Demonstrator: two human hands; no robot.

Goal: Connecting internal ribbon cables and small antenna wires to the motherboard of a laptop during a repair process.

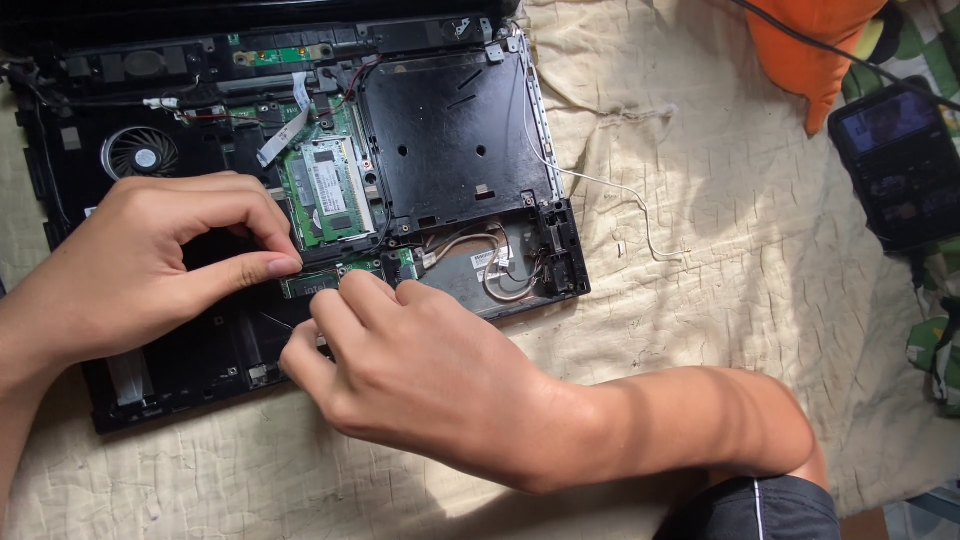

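near the laptop's (300, 200) front edge, both hands' fingers (285, 265) pinched a thin, fragile-looking green card (310, 287) by its edges.

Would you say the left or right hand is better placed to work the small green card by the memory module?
Probably left: its fingers already touch the card; the right sits just below it.

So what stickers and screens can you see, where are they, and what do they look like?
Memory card label: white rectangle on the green memory card, middle of the open laptop, above the left hand.
Small sticker: white slip among the wires, lower right corner of the laptop, beyond the right hand.
Screen: dark bluish rectangle on a black device, right edge, on the cloth.
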